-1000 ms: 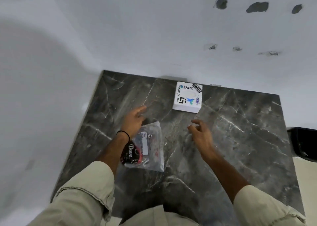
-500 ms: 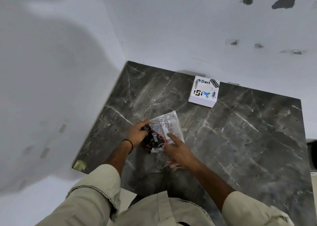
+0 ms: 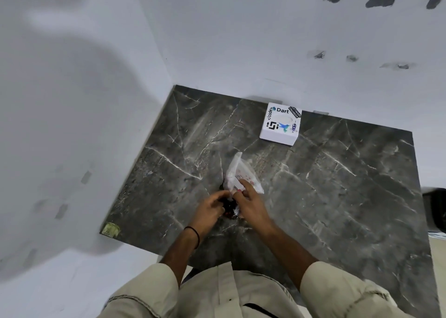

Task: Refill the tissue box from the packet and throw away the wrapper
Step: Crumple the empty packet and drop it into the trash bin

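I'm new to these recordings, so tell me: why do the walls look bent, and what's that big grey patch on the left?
Head view: the wide-angle lens bows the wall and table edges. The grey patch is a soft shadow on the wall. Both hands, left and right, and the packet look slightly blurred; the tissue box stickers stay readable.

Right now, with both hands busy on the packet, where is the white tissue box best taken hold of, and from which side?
Grip the tissue box by its two opposite side walls, coming from above. It lies flat on the marble table, its sides are bare, and it backs against the wall.
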